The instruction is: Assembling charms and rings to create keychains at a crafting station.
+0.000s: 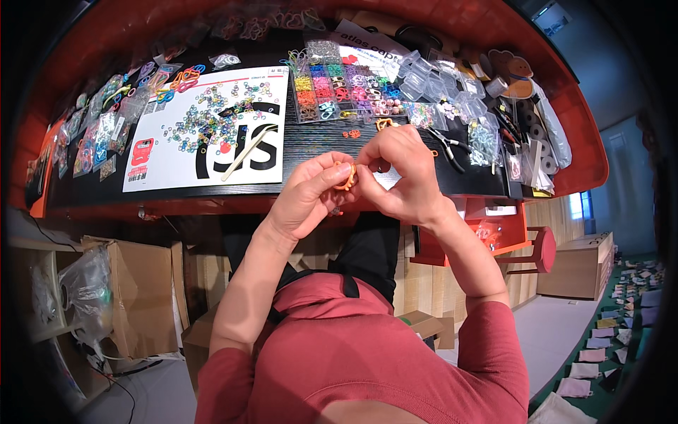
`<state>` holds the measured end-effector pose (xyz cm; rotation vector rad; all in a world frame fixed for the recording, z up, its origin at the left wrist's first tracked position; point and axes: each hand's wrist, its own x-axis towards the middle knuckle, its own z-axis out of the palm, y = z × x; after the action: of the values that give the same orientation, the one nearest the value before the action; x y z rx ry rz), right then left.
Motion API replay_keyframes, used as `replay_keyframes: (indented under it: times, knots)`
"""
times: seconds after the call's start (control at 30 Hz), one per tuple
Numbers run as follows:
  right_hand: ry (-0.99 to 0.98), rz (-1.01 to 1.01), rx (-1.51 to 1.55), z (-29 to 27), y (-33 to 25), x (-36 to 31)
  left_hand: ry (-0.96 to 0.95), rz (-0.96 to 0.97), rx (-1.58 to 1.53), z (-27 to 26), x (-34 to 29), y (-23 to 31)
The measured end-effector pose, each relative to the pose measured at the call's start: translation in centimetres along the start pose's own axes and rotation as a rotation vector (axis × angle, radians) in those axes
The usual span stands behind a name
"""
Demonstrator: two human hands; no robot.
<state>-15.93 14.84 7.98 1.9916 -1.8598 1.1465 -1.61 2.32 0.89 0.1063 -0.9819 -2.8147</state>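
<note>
Over the table's front edge, my left hand (315, 192) pinches a small orange piece (348, 181) between thumb and fingers. It looks like a curved plastic clip or loop; its exact kind is too small to tell. From the other side my right hand (404, 175) meets it, thumb and forefinger closed at the piece's right edge. Whether a finer part sits in that pinch is hidden. Just beyond the hands lie a few orange loops (351, 133) and a yellow-orange clip (383, 124). Pliers with pale handles (452, 146) rest to the right of my right hand.
A compartment box (326, 92) of coloured clips stands behind my hands. Left of it, a white printed sheet (166, 159) carries many tiny rings and a wooden stick (248, 152). Bagged parts (106, 127) crowd the left, clear containers (424, 74) the right. An open red drawer (505, 233) juts out.
</note>
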Motion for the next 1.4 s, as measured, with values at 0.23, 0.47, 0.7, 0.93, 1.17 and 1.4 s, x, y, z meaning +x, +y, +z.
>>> replay_keyframes:
  times: [0.23,0.47,0.7,0.93,1.17,1.4]
  knots:
    - [-0.017,-0.012,0.014,-0.7,-0.4,-0.4,-0.04,-0.002,-0.047,0.0,0.3,-0.7]
    - [0.063,0.355,0.092,-4.5,2.4,-4.1,-0.131,0.018,-0.146,0.9,0.6,-1.0]
    - [0.023,0.537,-0.348,-10.4,10.1,-11.0,-0.169,-0.025,-0.191,1.0,0.6,-0.7]
    - [-0.125,0.444,-0.501,-10.4,12.2,-12.8,-0.193,-0.055,-0.264,1.0,1.6,-2.0]
    - [-0.019,0.341,-0.548,-9.9,12.4,-12.1,-0.161,-0.053,-0.196,2.0,1.5,-1.8]
    - [0.267,0.595,0.424,-7.1,6.5,-11.4,-0.064,-0.008,-0.114,2.6,1.4,-1.5]
